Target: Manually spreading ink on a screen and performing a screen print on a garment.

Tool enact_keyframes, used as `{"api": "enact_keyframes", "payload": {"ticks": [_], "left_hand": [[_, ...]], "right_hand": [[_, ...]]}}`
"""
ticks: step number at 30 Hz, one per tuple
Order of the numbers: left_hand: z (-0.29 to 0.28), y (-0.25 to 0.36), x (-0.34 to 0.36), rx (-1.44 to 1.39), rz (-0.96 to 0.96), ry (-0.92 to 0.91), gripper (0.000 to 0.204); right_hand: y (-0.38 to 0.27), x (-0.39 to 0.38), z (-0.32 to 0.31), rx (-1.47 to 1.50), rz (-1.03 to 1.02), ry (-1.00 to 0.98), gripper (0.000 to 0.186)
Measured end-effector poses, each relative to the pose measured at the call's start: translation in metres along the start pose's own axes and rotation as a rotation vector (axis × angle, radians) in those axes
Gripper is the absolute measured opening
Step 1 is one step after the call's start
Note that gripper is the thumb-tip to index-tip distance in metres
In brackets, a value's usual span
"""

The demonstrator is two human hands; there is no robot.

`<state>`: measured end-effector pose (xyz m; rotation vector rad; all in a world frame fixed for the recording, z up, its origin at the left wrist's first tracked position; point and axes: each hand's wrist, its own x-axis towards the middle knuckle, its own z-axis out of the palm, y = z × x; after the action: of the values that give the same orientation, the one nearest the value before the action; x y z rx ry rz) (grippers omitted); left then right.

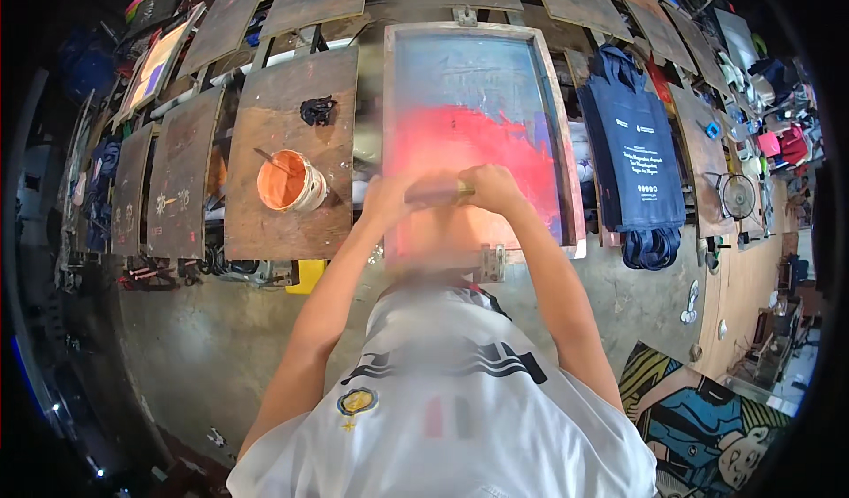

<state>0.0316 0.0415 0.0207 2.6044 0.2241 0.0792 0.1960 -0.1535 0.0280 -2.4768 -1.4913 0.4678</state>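
Both hands grip the ends of a squeegee over a screen-printing frame, my left hand at the left end and my right hand at the right. Bright pink ink spreads over the mesh, whose upper part is blue. A blurred band down the middle of the picture partly hides the squeegee and mesh. On the board to the left are an orange-filled bucket with a stick in it and a crumpled black item.
Several wooden boards surround the frame. Navy tote bags lie on the right, beside a board holding a round wire-framed object. Beneath are a concrete floor and, at the lower right, a comic-style painted panel.
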Motion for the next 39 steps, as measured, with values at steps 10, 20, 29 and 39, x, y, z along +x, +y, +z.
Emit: {"api": "enact_keyframes", "payload": {"ticks": [10,20,29,39], "left_hand": [[0.026,-0.011,-0.04,-0.154,0.068,-0.163,0.046],[-0.003,-0.025,0.023,-0.158,0.227,0.062,0.046],[0.024,-0.023,0.012,0.033,0.086,0.237,0.033],[0.021,0.021,-0.068,-0.074,-0.048,0.168,0.029]], "right_hand": [[-0.016,-0.048,0.023,0.019,0.009,-0.099,0.032],[0.016,0.018,0.002,-0.018,-0.048,0.015,0.035],[0.0,0.005,0.04,-0.045,0.079,0.323,0.017],[-0.027,-0.073,0.044,0.004,0.007,0.231,0.019]]}}
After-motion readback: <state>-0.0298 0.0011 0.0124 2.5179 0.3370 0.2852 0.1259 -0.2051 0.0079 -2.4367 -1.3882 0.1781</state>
